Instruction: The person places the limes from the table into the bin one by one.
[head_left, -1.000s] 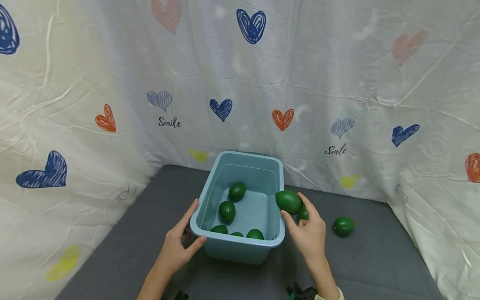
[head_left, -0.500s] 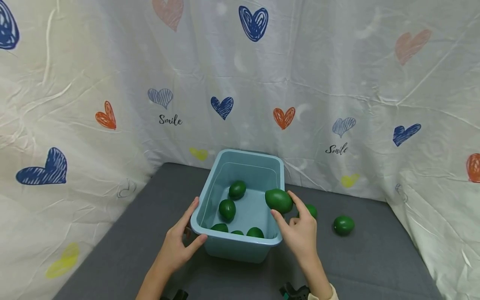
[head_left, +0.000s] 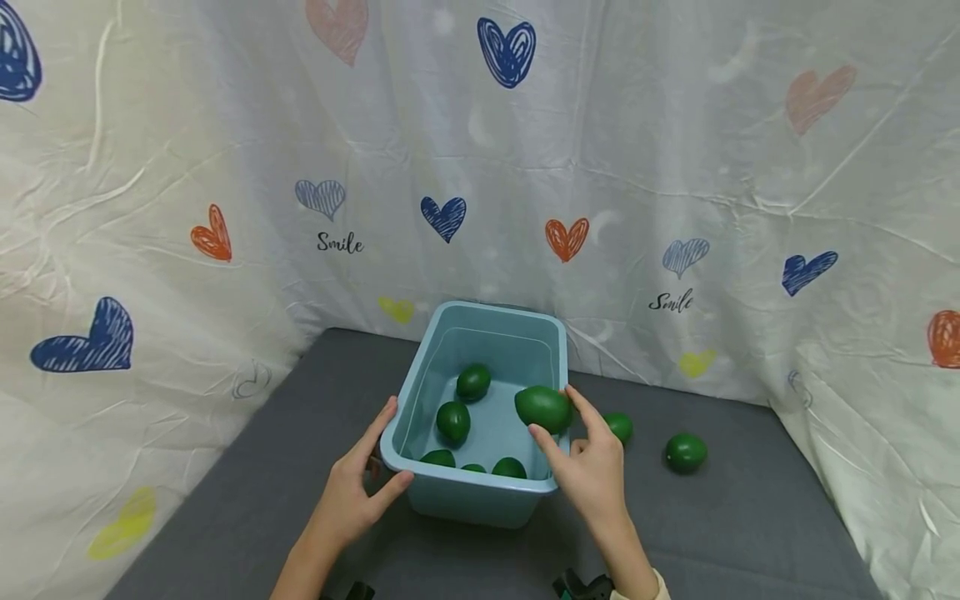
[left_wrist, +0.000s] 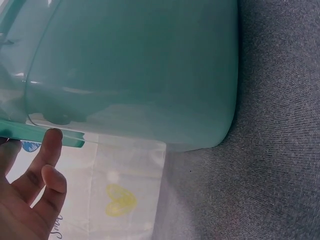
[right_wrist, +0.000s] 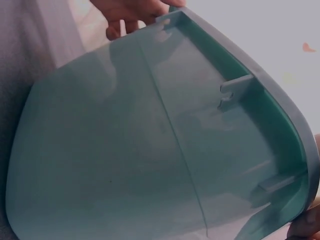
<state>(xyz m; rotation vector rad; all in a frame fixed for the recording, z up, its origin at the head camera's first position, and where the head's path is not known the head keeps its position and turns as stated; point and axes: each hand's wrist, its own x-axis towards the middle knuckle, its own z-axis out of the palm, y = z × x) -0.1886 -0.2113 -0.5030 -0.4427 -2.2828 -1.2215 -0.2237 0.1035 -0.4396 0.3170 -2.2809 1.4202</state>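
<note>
My right hand (head_left: 596, 473) pinches a glossy dark green lime (head_left: 542, 407) between thumb and fingers, over the right side of a light blue plastic bin (head_left: 472, 502). My left hand (head_left: 351, 493) holds the bin's near left corner, fingers along the left rim and thumb against the front. Its fingers (left_wrist: 50, 145) curl under the rim in the left wrist view. Several limes lie inside the bin, including one lime (head_left: 473, 382) toward the back and another lime (head_left: 453, 422) nearer; the front wall partly hides others. The right wrist view shows mainly the bin's outer wall (right_wrist: 110, 130).
Two more limes lie right of the bin on the grey cloth-covered table (head_left: 735, 517): a lime (head_left: 619, 427) partly behind my right hand and a lime (head_left: 686, 453) farther right. A white curtain (head_left: 480, 150) with printed hearts hangs behind and at the sides.
My right hand has moved left with its lime, from the bin's right rim to over its inside. The left hand and bin have stayed in place.
</note>
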